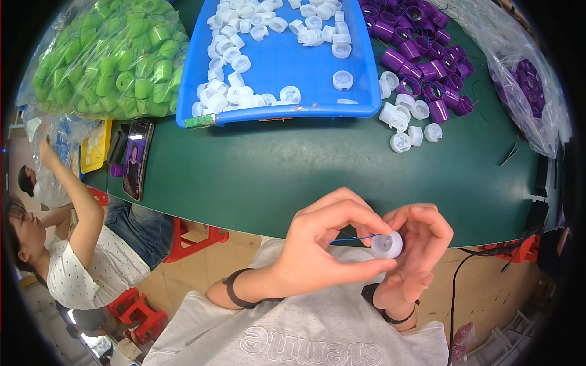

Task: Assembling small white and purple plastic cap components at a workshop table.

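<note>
Over the green bench's near edge, the left hand pinches a round, translucent plastic cap, blue wire at its rim; the right hand curls beside it, grip unclear. Outlined lettering marks the grey shirt.

Smooth plastic cap, glossy plastic tray

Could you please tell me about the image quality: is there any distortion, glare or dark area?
In the head view, fisheye distortion bends the near edge of the green table; darkness fills the corners; a soft sheen lies on the tabletop and small glints on the clear bag; the left fingers look fairly sharp.
</note>
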Tool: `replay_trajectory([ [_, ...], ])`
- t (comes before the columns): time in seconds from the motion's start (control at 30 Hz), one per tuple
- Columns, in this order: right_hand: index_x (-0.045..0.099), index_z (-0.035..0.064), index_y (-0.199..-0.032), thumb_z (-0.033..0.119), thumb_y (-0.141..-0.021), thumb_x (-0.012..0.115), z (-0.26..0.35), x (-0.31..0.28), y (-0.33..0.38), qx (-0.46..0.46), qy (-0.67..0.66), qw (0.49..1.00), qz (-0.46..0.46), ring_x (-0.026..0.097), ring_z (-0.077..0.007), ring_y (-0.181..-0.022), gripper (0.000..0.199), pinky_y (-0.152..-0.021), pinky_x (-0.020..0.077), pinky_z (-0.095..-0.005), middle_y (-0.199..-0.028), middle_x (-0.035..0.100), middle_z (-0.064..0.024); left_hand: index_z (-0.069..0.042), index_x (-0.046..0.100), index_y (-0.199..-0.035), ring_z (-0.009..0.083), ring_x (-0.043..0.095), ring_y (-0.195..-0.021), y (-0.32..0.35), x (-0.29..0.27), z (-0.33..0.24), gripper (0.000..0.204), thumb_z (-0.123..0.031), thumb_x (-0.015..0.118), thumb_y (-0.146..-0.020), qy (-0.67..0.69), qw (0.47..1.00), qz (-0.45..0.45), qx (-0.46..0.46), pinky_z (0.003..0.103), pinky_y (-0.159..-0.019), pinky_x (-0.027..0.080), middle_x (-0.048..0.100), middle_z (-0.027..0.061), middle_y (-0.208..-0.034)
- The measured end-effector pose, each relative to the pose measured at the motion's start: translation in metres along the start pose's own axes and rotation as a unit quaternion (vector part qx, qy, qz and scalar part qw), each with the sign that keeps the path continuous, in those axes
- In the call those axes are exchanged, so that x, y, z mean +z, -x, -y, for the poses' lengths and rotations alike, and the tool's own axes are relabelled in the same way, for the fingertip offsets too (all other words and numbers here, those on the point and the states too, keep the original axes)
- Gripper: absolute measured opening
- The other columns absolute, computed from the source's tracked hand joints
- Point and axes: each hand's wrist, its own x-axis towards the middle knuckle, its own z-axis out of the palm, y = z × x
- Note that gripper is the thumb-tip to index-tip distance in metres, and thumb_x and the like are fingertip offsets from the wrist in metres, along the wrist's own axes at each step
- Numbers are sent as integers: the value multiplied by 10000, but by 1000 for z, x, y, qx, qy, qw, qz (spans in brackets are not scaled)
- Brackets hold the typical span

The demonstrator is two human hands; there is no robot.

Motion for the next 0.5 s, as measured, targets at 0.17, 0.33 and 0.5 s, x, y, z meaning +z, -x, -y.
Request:
replay_trajectory([
  [0.17,325,-13,-1167,719,-803,363,-1,1,2,-13,-21,999,-28,495,-184,-713,819,-609,434,-308,-908,431,-135,16,639,-901,118,548,-758,1,2,-2,372,38,808,-570,-25,1000,-1,4,244,-663,446,554,91,-895],
  [0.33,319,-14,-1171,704,-808,370,2,2,2,3,-28,999,-27,493,-189,-705,806,-611,435,-318,-903,426,-138,2,650,-876,109,543,-737,2,0,-10,346,29,799,-565,-80,997,-11,4,244,-654,440,559,74,-866],
  [0.5,317,-14,-1175,693,-813,377,5,4,2,39,-19,999,-31,493,-188,-701,797,-615,433,-319,-896,418,-136,-11,656,-860,106,545,-736,0,0,-14,321,28,793,-573,-123,992,-1,-19,243,-655,434,563,57,-866],
])
